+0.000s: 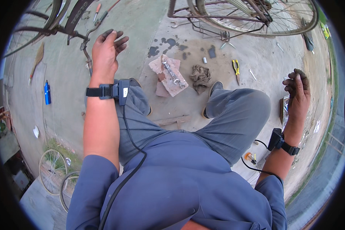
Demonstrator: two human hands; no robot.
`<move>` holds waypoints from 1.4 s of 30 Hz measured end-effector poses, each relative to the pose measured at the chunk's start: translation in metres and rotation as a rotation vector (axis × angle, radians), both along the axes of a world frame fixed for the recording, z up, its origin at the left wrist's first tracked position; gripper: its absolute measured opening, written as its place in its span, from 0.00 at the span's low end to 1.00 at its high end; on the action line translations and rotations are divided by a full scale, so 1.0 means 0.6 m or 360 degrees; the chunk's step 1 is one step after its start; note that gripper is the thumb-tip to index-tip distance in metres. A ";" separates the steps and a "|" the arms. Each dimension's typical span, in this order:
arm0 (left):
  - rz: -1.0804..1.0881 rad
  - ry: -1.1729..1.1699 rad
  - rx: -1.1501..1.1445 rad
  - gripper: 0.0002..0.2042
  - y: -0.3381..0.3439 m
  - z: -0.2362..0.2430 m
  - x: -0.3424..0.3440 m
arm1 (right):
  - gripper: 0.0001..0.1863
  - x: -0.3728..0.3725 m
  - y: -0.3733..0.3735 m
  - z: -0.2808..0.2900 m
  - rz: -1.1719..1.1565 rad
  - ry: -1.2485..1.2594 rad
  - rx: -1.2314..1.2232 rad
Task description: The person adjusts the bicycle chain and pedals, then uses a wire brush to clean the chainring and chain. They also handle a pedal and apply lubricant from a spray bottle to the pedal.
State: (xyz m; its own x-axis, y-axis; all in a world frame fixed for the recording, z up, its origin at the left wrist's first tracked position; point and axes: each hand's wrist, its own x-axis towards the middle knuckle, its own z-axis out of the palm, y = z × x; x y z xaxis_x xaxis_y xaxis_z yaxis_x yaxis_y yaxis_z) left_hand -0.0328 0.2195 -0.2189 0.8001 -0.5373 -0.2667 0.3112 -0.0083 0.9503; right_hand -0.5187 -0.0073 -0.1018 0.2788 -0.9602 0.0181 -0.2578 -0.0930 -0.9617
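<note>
1. Left hand (110,50) is up by the dark bent metal bar (89,59) next to the bike frame (77,18). Fingers loosely curled and a bit apart, tips all blackened. Can't tell if the wrist touches the bar, since it runs behind the arm.
2. Right hand (298,90) is way out to the side, palm turned inward, fingers half bent with small gaps between them, also grubby.
3. Closest thing to that one is a box (281,111), sitting on the ground just below the hand and partly hidden by the forearm. Can't make out what's in it.
4. Between the feet there's a stack of pinkish bricks (178,89) with a shiny wrench (168,68) lying slantwise on top.
5. Just right of that: a crumpled brown rag (200,78), then yellow-handled pliers (236,68) and a small spanner (253,74), all on the ground.
6. Spoked bike wheel (270,18) up top, blue bottle (47,92) way off left.
</note>
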 end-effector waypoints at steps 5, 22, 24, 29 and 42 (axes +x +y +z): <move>0.0104 0.0043 -0.0128 0.12 0.036 0.009 0.017 | 0.16 0.103 0.050 0.017 0.0146 0.0066 0.0053; -0.0477 0.0104 0.0013 0.15 -0.020 0.004 -0.036 | 0.18 0.140 0.119 -0.031 -0.0030 -0.0062 0.0359; -0.0632 0.0003 0.0128 0.16 -0.031 -0.013 -0.051 | 0.18 0.148 0.099 -0.088 -0.0132 -0.0110 0.0530; -0.1060 -0.0205 0.0675 0.16 -0.081 -0.084 -0.080 | 0.19 0.149 0.067 -0.214 -0.0006 -0.0249 0.0845; -0.1804 0.0051 0.1624 0.16 -0.188 -0.047 -0.255 | 0.18 0.129 0.049 -0.256 -0.0121 -0.0326 0.1226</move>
